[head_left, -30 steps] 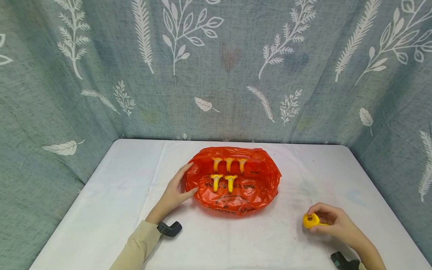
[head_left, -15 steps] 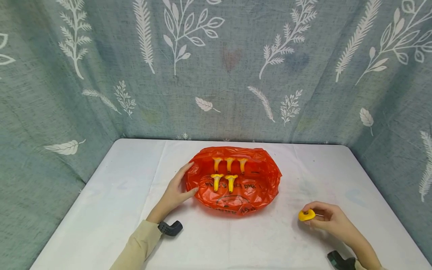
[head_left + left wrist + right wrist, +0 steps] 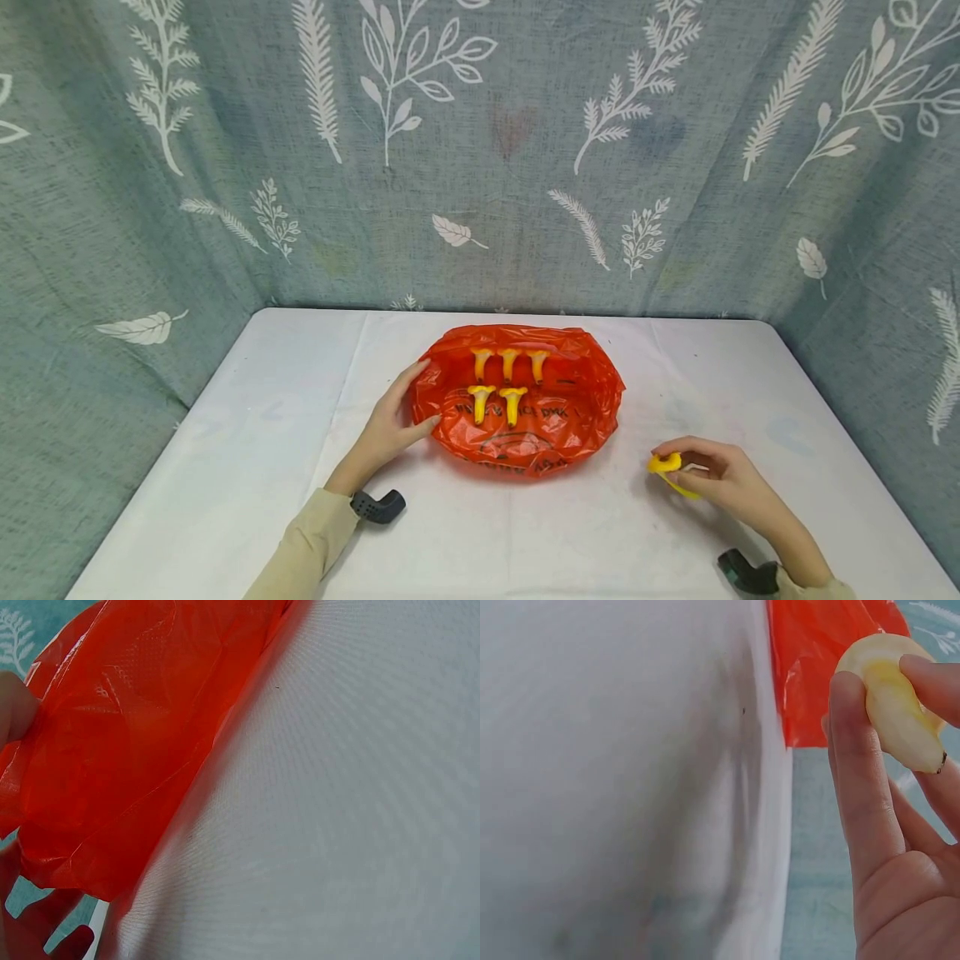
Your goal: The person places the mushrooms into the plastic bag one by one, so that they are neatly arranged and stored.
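Note:
A red plastic bag with dark print stands with its mouth wide and its rim rolled out. Several yellow chanterelle mushrooms lie in it in two rows. My left hand holds the bag's left side, thumb and index fingertips over the rim; other fingers spread beside the film in the left wrist view. To the right of the bag, just over the table, my right hand pinches another chanterelle between thumb and fingertips. Its cap points left toward the bag, its stem running back under the hand.
A white cloth covers the table. A grey-green curtain with white leaf prints closes off the back and both sides. Each wrist carries a black camera, the left one close over the cloth in front of the bag.
My right hand has moved left and slightly away from me with the chanterelle, whose cap has turned so the stem shows. My left hand and the bag stay put.

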Available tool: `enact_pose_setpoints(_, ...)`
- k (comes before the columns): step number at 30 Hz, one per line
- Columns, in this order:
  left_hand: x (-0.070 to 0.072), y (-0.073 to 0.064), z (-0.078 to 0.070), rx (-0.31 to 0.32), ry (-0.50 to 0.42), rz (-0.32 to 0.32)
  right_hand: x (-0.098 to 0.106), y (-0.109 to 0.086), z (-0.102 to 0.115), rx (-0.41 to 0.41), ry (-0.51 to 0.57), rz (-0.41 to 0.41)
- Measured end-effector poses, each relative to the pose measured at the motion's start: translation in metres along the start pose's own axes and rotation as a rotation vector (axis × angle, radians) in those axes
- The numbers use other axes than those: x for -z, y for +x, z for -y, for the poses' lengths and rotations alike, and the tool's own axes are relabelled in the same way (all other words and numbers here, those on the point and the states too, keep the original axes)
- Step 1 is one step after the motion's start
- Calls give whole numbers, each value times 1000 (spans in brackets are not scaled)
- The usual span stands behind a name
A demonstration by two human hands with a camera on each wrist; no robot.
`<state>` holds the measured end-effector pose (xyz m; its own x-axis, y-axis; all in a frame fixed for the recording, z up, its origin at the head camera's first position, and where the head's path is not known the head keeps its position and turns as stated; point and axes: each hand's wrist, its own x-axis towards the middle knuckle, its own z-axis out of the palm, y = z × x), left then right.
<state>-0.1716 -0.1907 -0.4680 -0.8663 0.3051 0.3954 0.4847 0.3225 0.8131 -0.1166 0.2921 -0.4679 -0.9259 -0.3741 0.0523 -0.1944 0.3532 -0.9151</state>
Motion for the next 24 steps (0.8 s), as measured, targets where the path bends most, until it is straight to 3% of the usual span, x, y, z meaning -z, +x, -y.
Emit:
enact_pose_setpoints(11, 0, 0, -3, 5, 7, -5, -8, 11, 6, 34, 36, 23)
enact_pose_setpoints(24, 0, 0, -3, 35, 28, -3, -19, 28, 17, 170, 68, 49)
